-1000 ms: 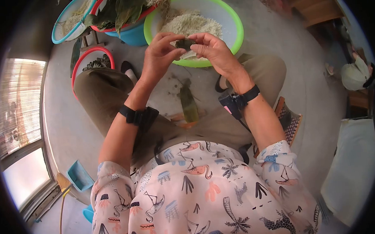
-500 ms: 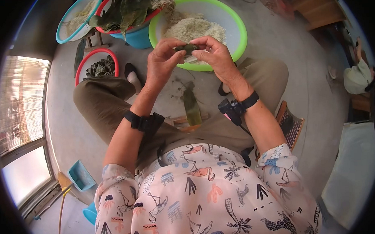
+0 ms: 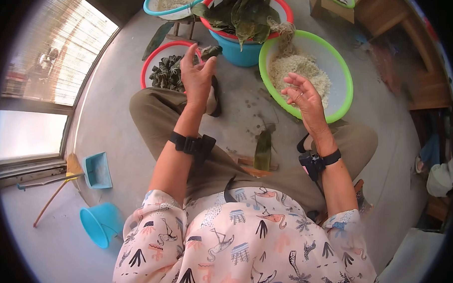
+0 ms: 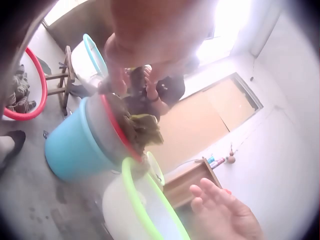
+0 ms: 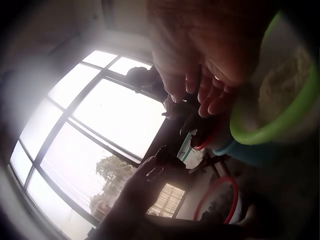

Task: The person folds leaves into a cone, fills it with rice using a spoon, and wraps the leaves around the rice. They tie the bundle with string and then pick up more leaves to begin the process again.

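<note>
My left hand is raised near a red-rimmed basin of dark wrapped leaf dumplings. At its thumb and fingertips it pinches one leaf-wrapped dumpling. The right wrist view shows that dumpling as a dark shape at the fingertips. My right hand hovers over the near edge of a green-rimmed basin of white rice. Its fingers are loosely bent and hold nothing; the left wrist view shows this hand with its fingers spread a little.
Broad green leaves and a bunch of string lie over a red-rimmed basin on a blue bucket. A blue-rimmed basin stands behind. One leaf lies between the knees. A dustpan and small bucket are at left.
My hands were together over the rice basin around the dumpling. They have parted: the left has carried the dumpling left toward the dumpling basin, and the right has let go. The view has shifted left.
</note>
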Demonstrator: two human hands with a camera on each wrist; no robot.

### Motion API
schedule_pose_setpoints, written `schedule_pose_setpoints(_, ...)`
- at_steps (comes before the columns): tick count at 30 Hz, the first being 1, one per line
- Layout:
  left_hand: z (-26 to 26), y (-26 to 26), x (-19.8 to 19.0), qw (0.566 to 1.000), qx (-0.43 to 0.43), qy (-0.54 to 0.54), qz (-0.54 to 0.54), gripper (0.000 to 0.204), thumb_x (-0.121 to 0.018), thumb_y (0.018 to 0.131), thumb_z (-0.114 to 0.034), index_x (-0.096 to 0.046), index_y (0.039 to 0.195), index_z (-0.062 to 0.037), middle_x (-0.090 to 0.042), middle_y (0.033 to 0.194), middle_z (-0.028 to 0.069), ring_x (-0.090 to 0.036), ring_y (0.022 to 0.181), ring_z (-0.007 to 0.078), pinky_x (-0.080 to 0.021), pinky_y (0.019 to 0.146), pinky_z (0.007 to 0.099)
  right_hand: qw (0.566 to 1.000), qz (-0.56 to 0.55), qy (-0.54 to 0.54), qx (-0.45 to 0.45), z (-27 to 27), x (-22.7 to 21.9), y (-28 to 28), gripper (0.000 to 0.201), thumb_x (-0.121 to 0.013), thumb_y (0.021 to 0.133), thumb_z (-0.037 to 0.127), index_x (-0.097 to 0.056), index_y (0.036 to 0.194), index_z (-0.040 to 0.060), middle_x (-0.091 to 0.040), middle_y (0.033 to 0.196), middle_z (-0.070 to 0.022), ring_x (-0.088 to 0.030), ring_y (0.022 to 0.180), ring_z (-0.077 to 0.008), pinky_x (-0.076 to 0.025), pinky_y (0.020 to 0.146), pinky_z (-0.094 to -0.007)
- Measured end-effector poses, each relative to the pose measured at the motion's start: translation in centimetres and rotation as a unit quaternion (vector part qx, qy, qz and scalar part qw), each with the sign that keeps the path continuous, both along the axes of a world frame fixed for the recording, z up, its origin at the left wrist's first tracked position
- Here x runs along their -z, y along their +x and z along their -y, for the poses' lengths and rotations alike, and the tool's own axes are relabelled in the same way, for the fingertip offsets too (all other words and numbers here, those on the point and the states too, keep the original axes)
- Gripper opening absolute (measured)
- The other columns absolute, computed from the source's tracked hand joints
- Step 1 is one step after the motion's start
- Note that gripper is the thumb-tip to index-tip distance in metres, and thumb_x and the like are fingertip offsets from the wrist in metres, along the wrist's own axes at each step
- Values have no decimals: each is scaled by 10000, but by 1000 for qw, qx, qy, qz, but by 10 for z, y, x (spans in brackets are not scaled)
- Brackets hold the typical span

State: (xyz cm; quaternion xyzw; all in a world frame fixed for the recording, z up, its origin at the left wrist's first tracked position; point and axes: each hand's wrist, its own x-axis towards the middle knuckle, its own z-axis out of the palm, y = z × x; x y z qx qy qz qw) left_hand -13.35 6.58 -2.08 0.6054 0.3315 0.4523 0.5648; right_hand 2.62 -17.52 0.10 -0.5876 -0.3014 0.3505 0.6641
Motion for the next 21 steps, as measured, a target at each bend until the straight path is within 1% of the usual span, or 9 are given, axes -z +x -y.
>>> schedule_pose_setpoints(3, -14, -8, -2, 995, -75, 41, -57, 653, -710, 839, -99, -397, 1404, -1, -460, 1267, 158, -660, 870, 179, -543, 719, 282, 1000, 12, -10, -14, -5, -3, -3, 439, -613, 927, 162, -507, 1336, 43, -571, 1262, -89, -603, 961, -117, -474, 765, -245)
schedule_pose_setpoints(5, -6, 2, 10, 991, -39, 96, -81, 626, -684, 881, -147, -392, 1420, -24, -530, 1240, 128, -618, 945, 126, -534, 658, 238, 999, 19, -19, -21, -6, -4, -4, 438, -606, 930, 163, -505, 1339, 44, -569, 1270, -87, -604, 957, -115, -475, 759, -249)
schedule_pose_setpoints(7, 15, 17, 19, 991, 70, 57, -95, 587, -637, 927, -227, -395, 1419, -16, -475, 1333, 124, -616, 959, 144, -534, 722, 272, 996, 67, -50, -24, -4, -6, -3, 471, -596, 950, 227, -485, 1364, 32, -569, 1287, -80, -602, 974, -121, -482, 772, -255)
schedule_pose_setpoints(11, 75, 53, -10, 914, 226, -330, 70, 761, -443, 975, -557, -279, 1479, -11, -395, 1442, 173, -530, 1171, 262, -464, 953, 401, 975, 217, -44, -13, -3, -15, -12, 564, -583, 962, 331, -429, 1418, 37, -521, 1363, -112, -568, 1135, -190, -476, 905, -313)
schedule_pose_setpoints(13, 91, 75, -19, 880, 249, -394, 92, 807, -398, 964, -608, -233, 1498, -27, -376, 1457, 183, -490, 1221, 283, -423, 1004, 423, 903, 429, 1, -21, -4, -30, -23, 633, -563, 958, 412, -385, 1455, 63, -440, 1444, -152, -443, 1319, -274, -372, 1071, -402)
schedule_pose_setpoints(15, 101, 87, -33, 841, 274, -454, 111, 853, -354, 952, -660, -186, 1517, -43, -356, 1471, 194, -449, 1270, 304, -383, 1055, 446, 866, 499, 3, -36, -5, -31, -26, 644, -590, 940, 392, -378, 1463, 80, -409, 1464, -160, -385, 1360, -301, -316, 1108, -430)
schedule_pose_setpoints(17, 108, 95, -51, 745, 340, -541, 188, 875, -319, 940, -692, -156, 1529, -66, -304, 1500, 201, -379, 1331, 313, -330, 1100, 467, 823, 566, 3, -41, -2, -28, -18, 661, -617, 922, 372, -370, 1470, 98, -378, 1485, -168, -328, 1400, -328, -259, 1145, -458)
schedule_pose_setpoints(19, 107, 102, -51, 736, 387, -524, 186, 855, -353, 940, -679, -167, 1532, -92, -291, 1510, 189, -351, 1352, 320, -321, 1098, 504, 728, 667, -159, -4, 10, -11, 22, 681, -683, 861, 313, -404, 1447, 110, -383, 1482, -164, -345, 1385, -338, -249, 1145, -486)
schedule_pose_setpoints(21, 108, 88, -73, 777, 444, -445, 40, 844, -392, 937, -665, -172, 1534, -111, -296, 1511, 175, -355, 1351, 321, -313, 1091, 535, 600, 681, -418, -34, 41, 6, 77, 666, -721, 810, 234, -453, 1400, 83, -433, 1438, -181, -411, 1335, -340, -316, 1111, -472)
